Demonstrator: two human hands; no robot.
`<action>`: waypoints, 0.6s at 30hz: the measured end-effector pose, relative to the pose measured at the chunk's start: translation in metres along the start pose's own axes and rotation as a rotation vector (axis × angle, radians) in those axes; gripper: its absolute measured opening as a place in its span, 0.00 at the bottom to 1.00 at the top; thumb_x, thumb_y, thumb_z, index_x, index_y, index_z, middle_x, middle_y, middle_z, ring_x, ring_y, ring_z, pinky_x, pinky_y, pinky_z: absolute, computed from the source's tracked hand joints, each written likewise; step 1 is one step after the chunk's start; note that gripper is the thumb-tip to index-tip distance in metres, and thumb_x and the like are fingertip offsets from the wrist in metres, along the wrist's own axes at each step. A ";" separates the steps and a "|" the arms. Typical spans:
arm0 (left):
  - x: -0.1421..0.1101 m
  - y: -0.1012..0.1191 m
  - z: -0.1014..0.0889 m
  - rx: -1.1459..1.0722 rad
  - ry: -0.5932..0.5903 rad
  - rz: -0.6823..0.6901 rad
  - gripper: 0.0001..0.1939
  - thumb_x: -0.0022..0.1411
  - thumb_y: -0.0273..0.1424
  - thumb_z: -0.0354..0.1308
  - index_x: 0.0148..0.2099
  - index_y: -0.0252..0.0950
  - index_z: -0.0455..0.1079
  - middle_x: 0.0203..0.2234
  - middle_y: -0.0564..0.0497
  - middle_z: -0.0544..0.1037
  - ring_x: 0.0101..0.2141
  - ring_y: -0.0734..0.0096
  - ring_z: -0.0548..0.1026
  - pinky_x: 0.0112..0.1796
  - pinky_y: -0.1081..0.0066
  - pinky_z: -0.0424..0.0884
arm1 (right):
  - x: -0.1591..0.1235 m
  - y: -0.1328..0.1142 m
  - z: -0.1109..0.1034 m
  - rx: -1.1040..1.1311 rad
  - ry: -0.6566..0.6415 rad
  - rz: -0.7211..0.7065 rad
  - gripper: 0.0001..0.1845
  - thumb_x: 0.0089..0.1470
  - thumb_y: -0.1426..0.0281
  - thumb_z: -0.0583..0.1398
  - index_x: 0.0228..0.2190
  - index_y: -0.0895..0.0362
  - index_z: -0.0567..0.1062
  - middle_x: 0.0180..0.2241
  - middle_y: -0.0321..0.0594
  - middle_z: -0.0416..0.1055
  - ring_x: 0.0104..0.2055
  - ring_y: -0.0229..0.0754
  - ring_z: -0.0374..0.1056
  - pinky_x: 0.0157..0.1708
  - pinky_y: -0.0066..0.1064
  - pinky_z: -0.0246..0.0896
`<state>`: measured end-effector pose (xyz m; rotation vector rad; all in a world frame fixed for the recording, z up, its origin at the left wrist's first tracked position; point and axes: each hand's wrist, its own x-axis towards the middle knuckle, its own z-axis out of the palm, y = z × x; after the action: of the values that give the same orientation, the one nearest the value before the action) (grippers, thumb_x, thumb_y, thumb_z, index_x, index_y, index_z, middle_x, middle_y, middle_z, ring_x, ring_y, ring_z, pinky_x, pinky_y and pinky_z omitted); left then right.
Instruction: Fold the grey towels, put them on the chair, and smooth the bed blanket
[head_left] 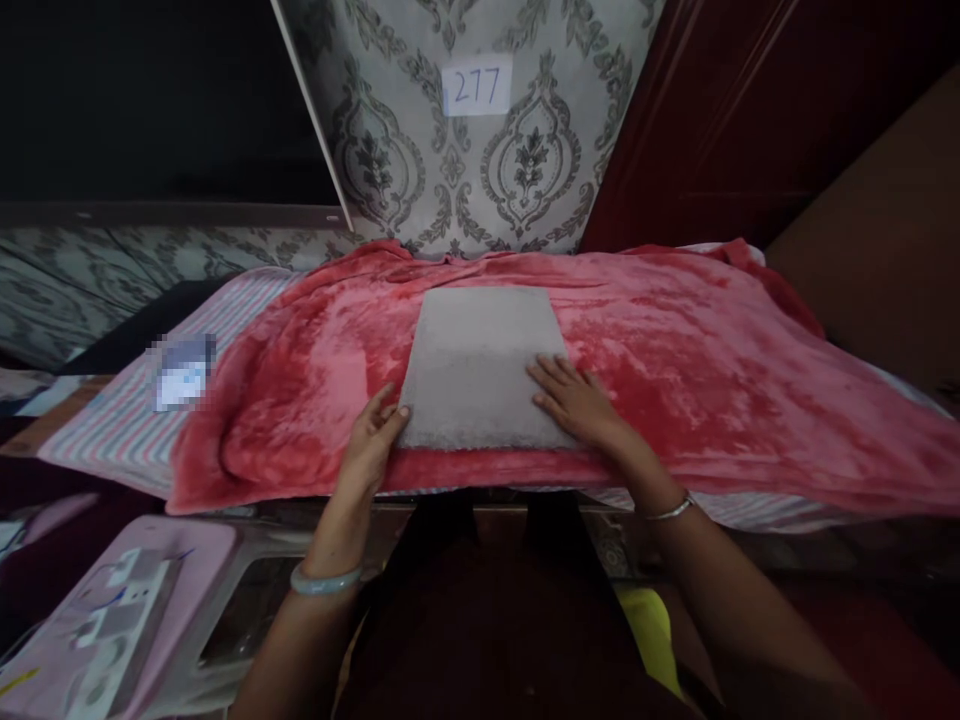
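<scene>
A flat grey cloth, roughly square with a slightly fuzzy front edge, lies on the red plush blanket. My right hand rests flat on the cloth's right side, fingers spread. Beside the left edge is my left hand, its thumb touching the cloth's corner and its other fingers loosely bent and apart. Neither hand grips the cloth. Whether the cloth is folded in layers, I cannot tell.
Striped fabric shows under the blanket at the left, with a blurred-out item on it. A dark screen stands back left. A power strip lies on a pink surface at lower left. The patterned wall carries a paper marked 277.
</scene>
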<state>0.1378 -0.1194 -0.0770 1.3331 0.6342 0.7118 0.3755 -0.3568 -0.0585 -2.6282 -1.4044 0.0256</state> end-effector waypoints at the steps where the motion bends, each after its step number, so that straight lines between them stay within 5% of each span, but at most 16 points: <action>1: -0.001 0.000 0.003 0.066 0.012 0.045 0.39 0.53 0.46 0.71 0.64 0.36 0.69 0.45 0.41 0.82 0.50 0.50 0.79 0.52 0.52 0.75 | 0.002 0.006 -0.003 -0.014 0.014 0.042 0.31 0.71 0.56 0.47 0.70 0.47 0.60 0.74 0.42 0.49 0.76 0.57 0.41 0.69 0.63 0.44; 5: -0.015 0.010 0.026 0.688 0.123 0.429 0.33 0.64 0.45 0.61 0.67 0.38 0.66 0.69 0.37 0.63 0.69 0.40 0.58 0.66 0.41 0.58 | 0.009 -0.005 -0.011 0.017 0.066 -0.057 0.30 0.71 0.59 0.48 0.70 0.47 0.60 0.74 0.43 0.49 0.76 0.56 0.38 0.69 0.64 0.41; 8: -0.027 0.015 0.052 1.140 -0.062 0.629 0.28 0.69 0.40 0.55 0.68 0.40 0.66 0.73 0.42 0.56 0.73 0.42 0.47 0.69 0.38 0.46 | 0.018 -0.026 -0.007 0.076 0.019 -0.251 0.29 0.71 0.61 0.46 0.71 0.45 0.58 0.74 0.39 0.47 0.76 0.53 0.38 0.70 0.61 0.42; 12: -0.037 0.006 0.075 1.361 -0.388 0.648 0.31 0.69 0.40 0.56 0.72 0.44 0.62 0.72 0.44 0.60 0.72 0.44 0.51 0.69 0.36 0.46 | 0.035 -0.025 0.000 0.082 -0.035 -0.350 0.29 0.72 0.60 0.46 0.70 0.44 0.59 0.74 0.37 0.48 0.76 0.49 0.40 0.71 0.57 0.39; 18: -0.038 0.006 0.071 1.382 -0.421 0.639 0.32 0.69 0.41 0.57 0.72 0.46 0.61 0.72 0.43 0.60 0.72 0.41 0.53 0.67 0.34 0.49 | 0.058 0.003 -0.008 0.024 0.003 -0.085 0.31 0.71 0.58 0.50 0.71 0.47 0.58 0.74 0.42 0.46 0.76 0.55 0.40 0.69 0.64 0.42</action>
<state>0.1667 -0.1931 -0.0608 2.9546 0.2889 0.3939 0.4107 -0.3118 -0.0475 -2.5459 -1.5042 0.0279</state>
